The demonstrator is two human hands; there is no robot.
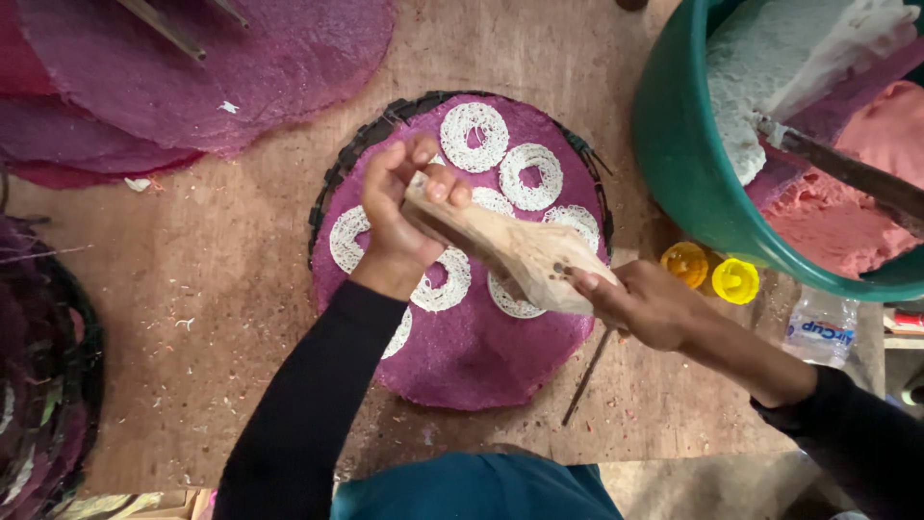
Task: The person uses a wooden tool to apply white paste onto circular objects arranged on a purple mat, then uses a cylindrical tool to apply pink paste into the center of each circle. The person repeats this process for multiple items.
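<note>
wooden press (510, 252), both hands gripping, above purple mat (462, 356)

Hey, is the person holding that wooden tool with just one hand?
No, both the left hand and the right hand grip the wooden tool, one at each end, above the purple mat.

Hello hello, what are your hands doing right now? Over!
Left hand and right hand both grip the wooden press. Press over purple mat, white noodle rings laid. Nothing blocking.

Round purple woven mat (462, 356), patterned with white lacy noodle rings (474, 136); pale tan wooden press (515, 252); green plastic bucket (679, 144), white and pink dough; brown wooden table (221, 289).
</note>
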